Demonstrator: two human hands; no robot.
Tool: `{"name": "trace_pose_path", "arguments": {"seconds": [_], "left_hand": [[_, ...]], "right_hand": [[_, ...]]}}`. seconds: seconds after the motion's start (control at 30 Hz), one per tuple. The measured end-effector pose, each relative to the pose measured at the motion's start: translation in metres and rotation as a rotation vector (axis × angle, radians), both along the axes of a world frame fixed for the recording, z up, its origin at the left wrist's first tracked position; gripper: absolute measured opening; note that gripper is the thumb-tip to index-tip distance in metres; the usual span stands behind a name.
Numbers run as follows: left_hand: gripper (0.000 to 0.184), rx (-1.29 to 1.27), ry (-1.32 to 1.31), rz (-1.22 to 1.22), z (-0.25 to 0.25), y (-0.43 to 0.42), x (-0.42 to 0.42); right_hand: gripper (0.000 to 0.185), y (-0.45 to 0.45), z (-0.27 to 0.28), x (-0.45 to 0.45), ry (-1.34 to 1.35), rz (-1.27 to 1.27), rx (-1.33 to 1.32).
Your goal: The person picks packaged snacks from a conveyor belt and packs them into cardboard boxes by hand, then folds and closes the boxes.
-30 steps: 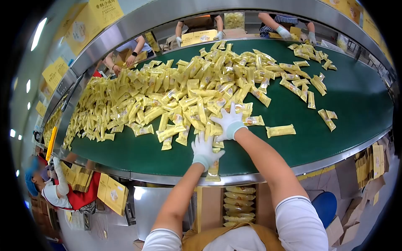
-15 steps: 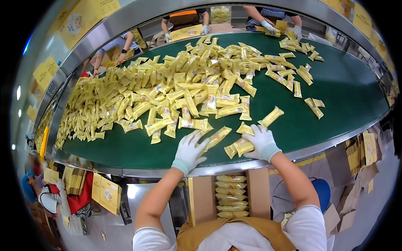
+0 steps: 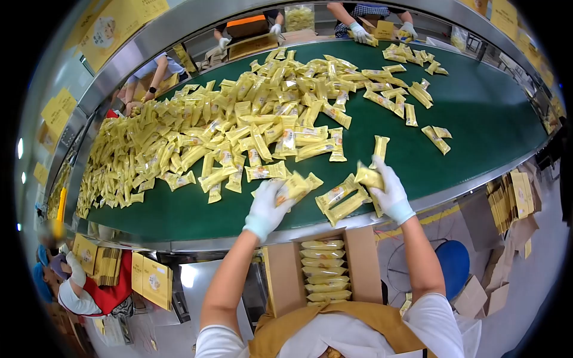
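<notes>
At the far left I saw a co-worker (image 3: 113, 291) in a red vest beside upright yellow boxes (image 3: 108, 267). Rightward, a heap (image 3: 173, 146) of packets covered much of the green table (image 3: 179, 221); they lay at every angle, I judged, because they were loose and slippery.

My left grip (image 3: 265, 206), in a white glove, was at the heap's near edge, fingers curled and pinching the left packet (image 3: 292, 187), apparently by its side so that the far end stuck out free. Below, past the table's near edge, an open carton (image 3: 283, 277) held a row of packets (image 3: 322, 262) lying crosswise, one after another; its walls probably kept them in line. Between my hands, two loose packets (image 3: 348, 207) slanted almost parallel on the table.

My right grip (image 3: 389, 192) was closed round the right packet (image 3: 368, 176), just above the table and slightly blurred; how firmly, I couldn't tell. Each packet was a slim pillow of shiny yellow film with flat, crimped ends, some bearing orange print. Farther right, a few scattered packets (image 3: 436, 140) lay well apart from the heap, and a blue stool (image 3: 452, 268) stood below the table.
</notes>
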State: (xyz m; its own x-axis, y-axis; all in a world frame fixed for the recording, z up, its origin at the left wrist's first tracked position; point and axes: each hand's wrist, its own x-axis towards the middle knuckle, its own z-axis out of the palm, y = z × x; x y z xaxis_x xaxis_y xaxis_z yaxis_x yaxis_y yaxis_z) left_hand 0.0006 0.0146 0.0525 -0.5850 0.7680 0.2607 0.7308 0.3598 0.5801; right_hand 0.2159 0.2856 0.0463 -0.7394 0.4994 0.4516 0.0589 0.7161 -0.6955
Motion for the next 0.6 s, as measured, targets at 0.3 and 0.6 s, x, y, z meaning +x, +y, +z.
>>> {"name": "trace_pose_path", "arguments": {"seconds": [0.3, 0.6], "left_hand": [[0.050, -0.611, 0.075, -0.028, -0.040, 0.065, -0.007], [0.061, -0.577, -0.032, 0.245, -0.002, 0.023, -0.059]], "right_hand": [[0.038, -0.014, -0.033, -0.023, -0.602, 0.438, 0.380], [0.027, -0.004, 0.004, -0.066, -0.346, 0.373, 0.436]]}}
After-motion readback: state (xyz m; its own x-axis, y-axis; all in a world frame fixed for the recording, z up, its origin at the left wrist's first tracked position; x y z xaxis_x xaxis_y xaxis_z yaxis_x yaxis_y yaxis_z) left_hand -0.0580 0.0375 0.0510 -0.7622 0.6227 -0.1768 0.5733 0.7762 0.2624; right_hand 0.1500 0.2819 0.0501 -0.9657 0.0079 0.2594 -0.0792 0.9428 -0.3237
